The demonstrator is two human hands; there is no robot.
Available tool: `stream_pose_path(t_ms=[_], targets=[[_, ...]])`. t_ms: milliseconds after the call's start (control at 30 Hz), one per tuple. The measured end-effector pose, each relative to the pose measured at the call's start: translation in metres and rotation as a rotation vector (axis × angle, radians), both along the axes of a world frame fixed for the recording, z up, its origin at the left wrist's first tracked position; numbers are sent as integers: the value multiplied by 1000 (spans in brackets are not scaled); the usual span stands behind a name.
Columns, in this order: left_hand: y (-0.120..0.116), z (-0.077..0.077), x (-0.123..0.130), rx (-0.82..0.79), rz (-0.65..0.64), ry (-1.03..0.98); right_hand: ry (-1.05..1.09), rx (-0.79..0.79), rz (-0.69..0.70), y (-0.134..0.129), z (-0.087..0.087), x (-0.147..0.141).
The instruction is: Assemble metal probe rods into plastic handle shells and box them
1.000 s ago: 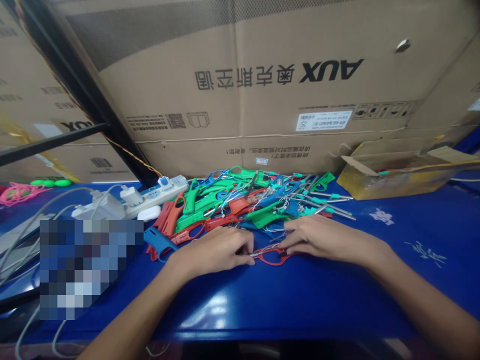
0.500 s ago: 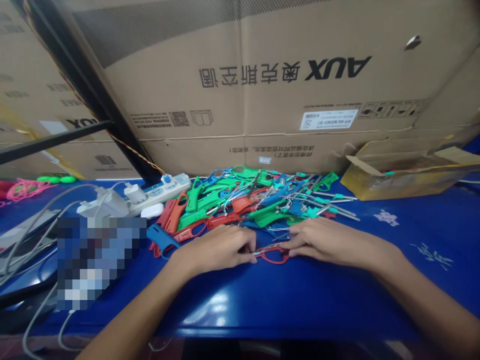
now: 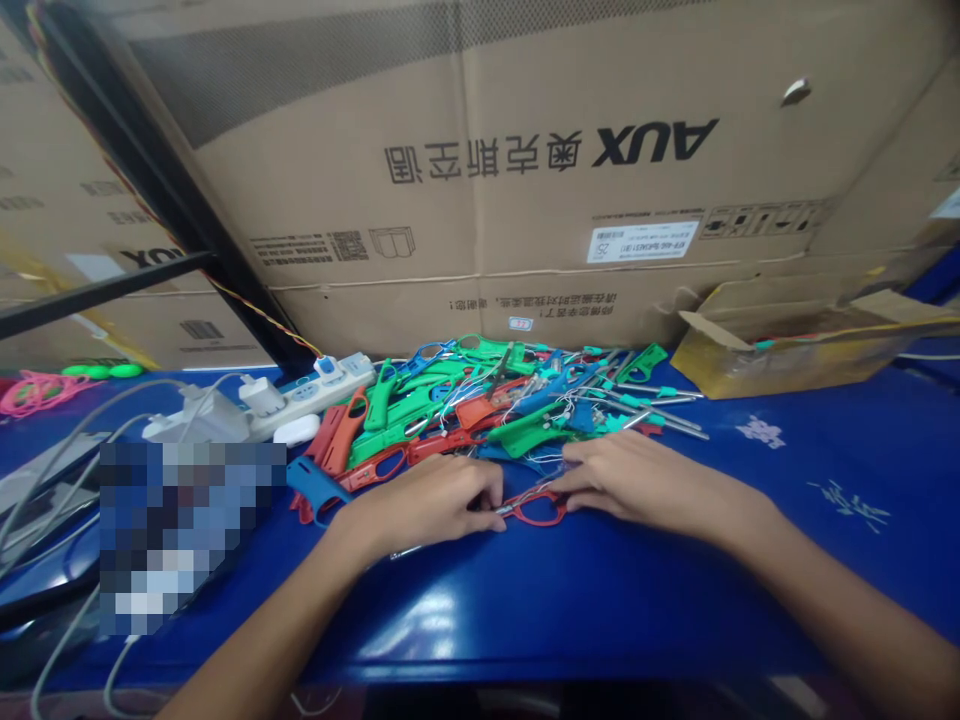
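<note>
An open brown cardboard box wrapped in yellowish tape (image 3: 787, 372) stands at the right on the glossy blue table (image 3: 465, 625); over its front wall only teal and red bits show, the rest hidden. Before the heap of green, red and blue plastic handles (image 3: 409, 408), the left hand (image 3: 442, 497) pinches the slim silver metal rod (image 3: 504, 511) at the red looped plastic handle (image 3: 541, 524), whose other end the right hand (image 3: 626, 478) grips between fingertips.

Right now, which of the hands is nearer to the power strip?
Left. The left hand is to the right of the power strip, nearer the camera; the right hand is farther right, at the red handle.
</note>
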State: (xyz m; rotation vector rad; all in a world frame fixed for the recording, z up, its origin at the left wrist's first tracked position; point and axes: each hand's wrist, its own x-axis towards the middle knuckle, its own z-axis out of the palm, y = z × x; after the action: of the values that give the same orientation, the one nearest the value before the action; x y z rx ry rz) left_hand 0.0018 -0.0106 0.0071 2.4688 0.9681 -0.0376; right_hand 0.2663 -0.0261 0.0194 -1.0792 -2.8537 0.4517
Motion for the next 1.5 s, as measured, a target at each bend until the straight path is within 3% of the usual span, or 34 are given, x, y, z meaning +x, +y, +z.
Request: stream_pose_path(t_ms=[167,600,833,1300,1500], targets=[[0,-2,-3,9,3,-15,-105,56,11,5,2,0],[1,-3,-3,22,-6,-14,-57,19,53,10,-1,2],[1,-1,-2,11,-5,-23,11,-105,56,14,-5,6],[3,-5,-5,17,-10,-42,4,-181,-62,11,-3,1],[1,3,-2,-54,-9,-59,32,-251,-141,13,-4,0]])
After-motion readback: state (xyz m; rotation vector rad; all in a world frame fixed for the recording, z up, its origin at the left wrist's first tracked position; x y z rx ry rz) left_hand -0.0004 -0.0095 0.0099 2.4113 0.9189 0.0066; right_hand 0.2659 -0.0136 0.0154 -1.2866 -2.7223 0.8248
